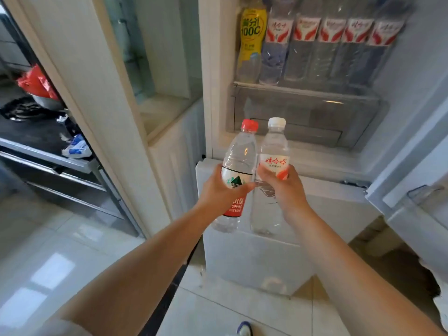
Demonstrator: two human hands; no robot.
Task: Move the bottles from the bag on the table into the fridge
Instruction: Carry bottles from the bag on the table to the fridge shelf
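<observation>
While the fridge [363, 166] stands open, both hands [252, 190] grip 2 bottles [257, 154].

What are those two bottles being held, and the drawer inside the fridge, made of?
Both look like thin clear plastic. The red-capped bottle in the left hand and the white-capped bottle in the right hand are see-through, with glossy printed labels and opaque caps. The drawer looks like smoky translucent plastic: a bright glint shows on its front.
</observation>
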